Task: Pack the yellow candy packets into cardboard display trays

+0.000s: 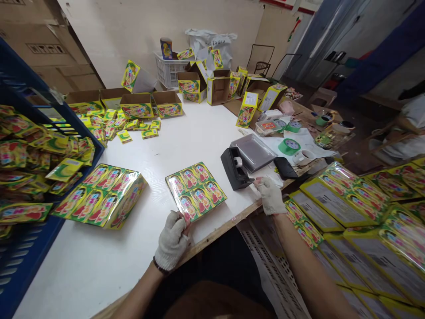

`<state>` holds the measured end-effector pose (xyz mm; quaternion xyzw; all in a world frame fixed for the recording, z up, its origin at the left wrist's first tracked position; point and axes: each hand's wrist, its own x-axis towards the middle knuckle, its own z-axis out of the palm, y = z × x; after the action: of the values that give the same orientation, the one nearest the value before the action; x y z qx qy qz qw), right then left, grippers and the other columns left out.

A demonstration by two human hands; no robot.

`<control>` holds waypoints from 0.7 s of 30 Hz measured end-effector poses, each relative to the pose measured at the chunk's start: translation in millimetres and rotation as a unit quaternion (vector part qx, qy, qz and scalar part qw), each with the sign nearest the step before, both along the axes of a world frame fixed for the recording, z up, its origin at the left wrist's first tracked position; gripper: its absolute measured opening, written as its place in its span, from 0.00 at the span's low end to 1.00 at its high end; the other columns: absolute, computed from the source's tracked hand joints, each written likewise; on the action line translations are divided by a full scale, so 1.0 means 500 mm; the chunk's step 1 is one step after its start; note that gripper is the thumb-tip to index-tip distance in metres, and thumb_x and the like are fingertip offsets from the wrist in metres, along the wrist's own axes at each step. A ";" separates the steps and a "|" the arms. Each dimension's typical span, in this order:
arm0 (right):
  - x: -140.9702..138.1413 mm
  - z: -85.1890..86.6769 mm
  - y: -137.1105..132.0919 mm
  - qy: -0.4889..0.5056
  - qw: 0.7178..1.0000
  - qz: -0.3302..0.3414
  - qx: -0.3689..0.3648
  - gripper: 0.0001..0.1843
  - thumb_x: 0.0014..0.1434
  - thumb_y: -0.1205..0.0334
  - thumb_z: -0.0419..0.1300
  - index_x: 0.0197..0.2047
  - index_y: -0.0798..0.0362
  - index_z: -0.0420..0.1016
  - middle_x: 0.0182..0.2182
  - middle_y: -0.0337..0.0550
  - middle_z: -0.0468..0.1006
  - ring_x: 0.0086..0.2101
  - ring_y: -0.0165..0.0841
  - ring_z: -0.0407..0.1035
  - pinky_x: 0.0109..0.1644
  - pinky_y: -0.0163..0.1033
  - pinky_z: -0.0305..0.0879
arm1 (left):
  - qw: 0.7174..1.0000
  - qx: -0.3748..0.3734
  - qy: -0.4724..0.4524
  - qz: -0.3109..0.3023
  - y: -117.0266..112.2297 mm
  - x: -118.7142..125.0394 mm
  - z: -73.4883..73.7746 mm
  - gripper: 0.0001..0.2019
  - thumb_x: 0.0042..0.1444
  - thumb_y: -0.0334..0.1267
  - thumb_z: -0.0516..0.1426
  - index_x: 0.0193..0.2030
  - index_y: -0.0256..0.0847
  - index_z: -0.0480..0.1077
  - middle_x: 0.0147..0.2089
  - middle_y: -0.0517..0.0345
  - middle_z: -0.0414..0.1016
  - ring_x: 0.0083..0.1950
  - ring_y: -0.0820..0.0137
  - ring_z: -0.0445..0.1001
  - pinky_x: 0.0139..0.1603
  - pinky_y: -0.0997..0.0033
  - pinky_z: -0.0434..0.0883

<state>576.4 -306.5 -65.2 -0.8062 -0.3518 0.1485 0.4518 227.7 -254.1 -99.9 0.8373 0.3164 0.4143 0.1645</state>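
My left hand (171,241), in a white knitted glove with bare fingertips, is closed at the near corner of a shiny display box (196,191) with several candy packs in its open-looking face. That box lies flat on the white table near its front edge. My right hand (270,195), gloved the same way, pinches at the front end of a black tape dispenser (234,170); the tape between the fingertips is too fine to see well. A white tape roll (238,161) sits in the dispenser. Another filled display box (101,195) lies to the left.
A blue crate (20,248) full of small packs borders the left side. Opened display boxes (136,105) and loose packs (124,136) stand behind. Stacked finished boxes (335,208) fill the right. Behind the dispenser are a transparent-wrapped stack (254,153), green tape (288,146) and a phone (285,168).
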 end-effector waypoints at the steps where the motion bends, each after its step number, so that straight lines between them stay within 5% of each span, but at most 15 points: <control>1: -0.009 -0.007 -0.012 0.014 1.000 -0.014 0.001 0.13 0.50 0.49 0.58 0.27 0.51 0.72 0.32 0.47 0.77 0.38 0.41 0.68 0.42 0.44 0.63 | 1.000 0.005 -0.006 -0.001 0.002 0.000 -0.004 0.07 0.59 0.27 0.53 0.32 0.42 0.66 0.38 0.56 0.65 0.40 0.69 0.68 0.38 0.70 0.71; 7: -0.047 -0.060 -0.015 0.145 0.987 -0.064 0.005 0.20 0.45 0.40 0.58 0.25 0.50 0.66 0.18 0.36 0.68 0.20 0.29 0.59 0.24 0.37 0.58 | 1.000 0.021 -0.012 -0.017 0.010 0.001 -0.009 0.08 0.59 0.27 0.54 0.31 0.42 0.63 0.38 0.57 0.63 0.38 0.70 0.66 0.37 0.71 0.70; 12: -0.088 -0.038 -0.018 0.252 0.968 -0.009 -0.001 0.26 0.39 0.37 0.64 0.23 0.50 0.63 0.15 0.33 0.64 0.16 0.25 0.56 0.18 0.33 0.53 | 0.999 0.028 -0.020 -0.022 0.004 0.001 0.001 0.07 0.59 0.26 0.52 0.34 0.42 0.65 0.38 0.56 0.65 0.39 0.70 0.69 0.39 0.71 0.71; 15: -0.179 -0.014 -0.037 0.338 0.937 0.086 -0.015 0.27 0.39 0.38 0.68 0.25 0.52 0.66 0.19 0.35 0.68 0.18 0.26 0.61 0.20 0.33 0.57 | 1.000 0.025 -0.009 -0.012 0.000 -0.002 -0.005 0.07 0.59 0.25 0.52 0.36 0.41 0.66 0.39 0.55 0.67 0.40 0.70 0.70 0.40 0.71 0.72; 19: -0.323 -0.007 -0.040 0.465 0.859 0.213 -0.014 0.24 0.48 0.40 0.66 0.26 0.52 0.67 0.21 0.35 0.69 0.20 0.25 0.61 0.22 0.31 0.57 | 1.000 0.027 -0.001 -0.005 -0.001 -0.004 -0.018 0.07 0.59 0.26 0.52 0.36 0.42 0.66 0.39 0.55 0.68 0.40 0.69 0.71 0.41 0.69 0.73; 21: -0.365 -0.018 -0.031 0.469 0.853 0.227 -0.023 0.24 0.49 0.39 0.65 0.26 0.52 0.66 0.19 0.35 0.69 0.19 0.25 0.60 0.22 0.31 0.56 | 1.000 0.028 0.003 -0.006 0.000 -0.003 -0.023 0.07 0.59 0.27 0.52 0.39 0.42 0.67 0.38 0.55 0.68 0.40 0.69 0.71 0.39 0.69 0.73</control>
<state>393.8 -321.8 -74.1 -0.5487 -0.2680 0.6152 0.4986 226.0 -254.0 -111.2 0.8449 0.2998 0.4195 0.1422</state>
